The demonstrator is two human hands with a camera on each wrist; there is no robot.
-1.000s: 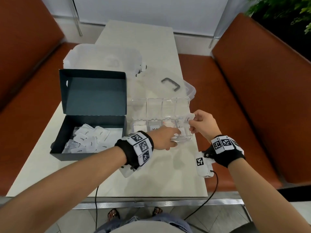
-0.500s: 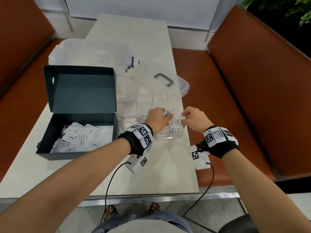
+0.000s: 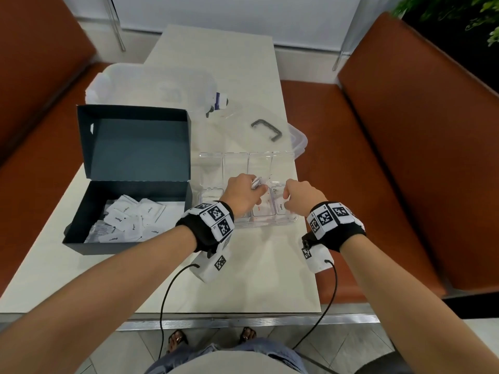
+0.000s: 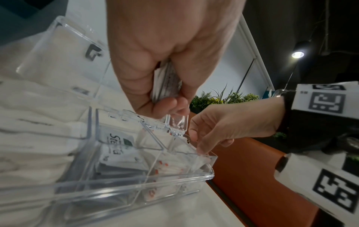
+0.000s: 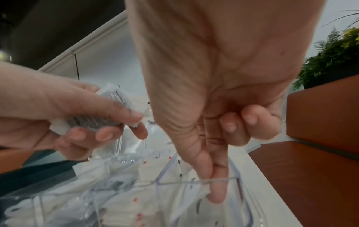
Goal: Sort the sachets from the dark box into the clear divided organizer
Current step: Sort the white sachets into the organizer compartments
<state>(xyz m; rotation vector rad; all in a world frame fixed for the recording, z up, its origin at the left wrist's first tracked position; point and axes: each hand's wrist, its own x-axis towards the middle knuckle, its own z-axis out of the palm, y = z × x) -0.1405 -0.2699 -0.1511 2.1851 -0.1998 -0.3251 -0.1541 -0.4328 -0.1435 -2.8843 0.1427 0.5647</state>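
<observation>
sachets (image 3: 258,182) sit stacked in the left hand (image 3: 240,194), fingers curled round them in a firm grip above the clear divided organizer (image 3: 270,222) on the worktop (image 3: 256,279); right hand (image 3: 302,197) pinches one sachet with thumb and forefinger down in the organizer's rightmost near compartment, other fingers curled; dark box (image 3: 129,184) lies open just left of the organizer with more sachets inside

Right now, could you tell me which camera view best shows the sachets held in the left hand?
The right wrist view: the sachets face it flat, grey print visible, pinched by the left hand. The left wrist view shows only their edges between fingers; the head view shows just a small white corner past the knuckles.
</observation>
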